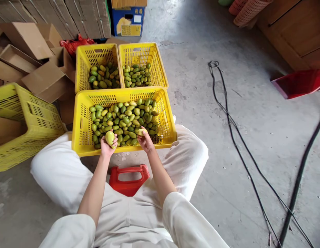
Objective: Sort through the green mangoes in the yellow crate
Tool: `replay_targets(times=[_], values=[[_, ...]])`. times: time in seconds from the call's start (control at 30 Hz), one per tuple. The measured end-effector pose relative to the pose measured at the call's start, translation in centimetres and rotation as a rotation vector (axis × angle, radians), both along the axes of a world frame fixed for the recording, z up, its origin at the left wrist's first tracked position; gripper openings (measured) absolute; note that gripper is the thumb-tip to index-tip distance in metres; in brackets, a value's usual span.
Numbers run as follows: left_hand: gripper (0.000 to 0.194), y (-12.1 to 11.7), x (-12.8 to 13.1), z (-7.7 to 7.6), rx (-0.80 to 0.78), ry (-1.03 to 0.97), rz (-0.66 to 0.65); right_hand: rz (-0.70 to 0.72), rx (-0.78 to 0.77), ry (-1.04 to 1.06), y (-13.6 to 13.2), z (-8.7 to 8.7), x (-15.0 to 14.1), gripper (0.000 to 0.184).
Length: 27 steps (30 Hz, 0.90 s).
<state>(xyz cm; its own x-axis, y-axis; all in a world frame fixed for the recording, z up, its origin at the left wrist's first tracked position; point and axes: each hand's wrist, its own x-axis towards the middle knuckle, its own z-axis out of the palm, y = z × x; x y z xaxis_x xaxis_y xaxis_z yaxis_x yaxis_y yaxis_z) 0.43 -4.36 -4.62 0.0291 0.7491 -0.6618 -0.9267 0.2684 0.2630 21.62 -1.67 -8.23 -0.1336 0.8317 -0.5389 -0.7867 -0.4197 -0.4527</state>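
Note:
A large yellow crate (83, 137) full of green and yellowish mangoes (126, 119) stands on the floor between my knees. My left hand (108, 144) grips a pale green mango (109, 137) at the crate's near rim. My right hand (146, 139) holds a smaller yellowish mango (141, 132) just over the pile, near the front right of the crate. Both arms reach forward from white sleeves.
Two smaller yellow crates (96, 57) (143, 51) holding mangoes stand behind the big one. An empty yellow crate (20, 124) lies tilted at left among cardboard boxes (25, 38). A red stool (127, 179) is under me. Black cables (234, 137) cross the concrete floor at right.

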Motion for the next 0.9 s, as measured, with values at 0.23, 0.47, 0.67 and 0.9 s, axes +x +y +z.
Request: replay_targets(times=[0.23,0.47,0.67,0.9], values=[[0.036,-0.1,0.2,-0.2,-0.009,0.072,0.057,-0.022,-0.092,0.021,0.4,-0.2,0.2,0.029],[0.036,-0.5,0.1,-1.1,0.004,0.109,-0.016,-0.125,-0.112,0.076,0.3,0.4,0.4,0.015],[0.035,-0.7,0.2,-2.1,0.060,0.153,-0.021,-0.130,-0.048,0.002,0.0,0.4,0.2,0.012],[0.016,-0.2,0.5,-1.4,0.055,0.144,0.046,-0.100,-0.038,0.008,0.1,0.1,0.1,0.017]])
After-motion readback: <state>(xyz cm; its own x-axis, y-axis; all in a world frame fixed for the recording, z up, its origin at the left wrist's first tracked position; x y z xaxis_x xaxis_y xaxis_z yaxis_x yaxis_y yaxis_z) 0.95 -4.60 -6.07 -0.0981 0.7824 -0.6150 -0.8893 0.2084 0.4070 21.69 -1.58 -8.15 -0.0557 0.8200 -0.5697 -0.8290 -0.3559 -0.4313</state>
